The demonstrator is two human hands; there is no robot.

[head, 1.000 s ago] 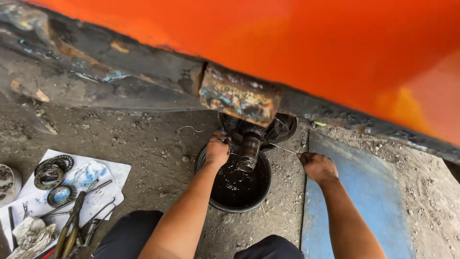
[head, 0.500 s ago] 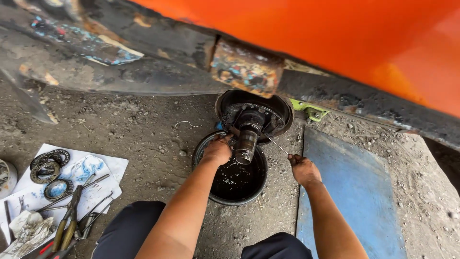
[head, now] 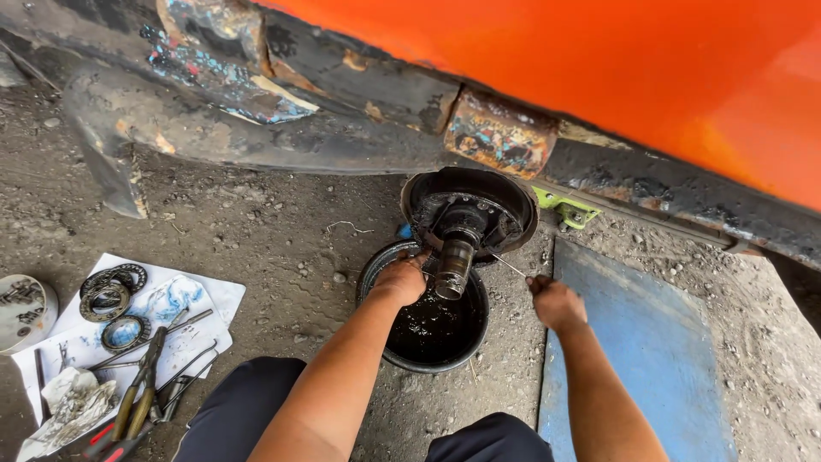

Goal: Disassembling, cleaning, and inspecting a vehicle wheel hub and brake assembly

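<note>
A greasy axle spindle (head: pixel 456 254) sticks out of a round black hub plate (head: pixel 505 201) under an orange vehicle body. Below it stands a black bucket (head: pixel 376 265) holding dark oily liquid. My left hand (head: pixel 400 278) is over the bucket's rim, touching the left side of the spindle; whether it holds something is hidden. My right hand (head: pixel 554 302) is to the right of the spindle, pinching a thin metal wire (head: pixel 510 266) that points toward it.
On the left lies white paper (head: pixel 184 299) with bearing rings (head: pixel 107 295), pliers (head: pixel 141 389) and a crumpled rag (head: pixel 68 402). A blue board (head: pixel 641 359) lies on the gravel at right. The rusty chassis rail (head: pixel 359 111) runs overhead. A green bracket (head: pixel 566 210) sits beside the hub.
The view has tilted so the hub and spindle sit lower and show fully. My right hand has stayed close to the spindle with the wire; my left hand stays at the spindle.
</note>
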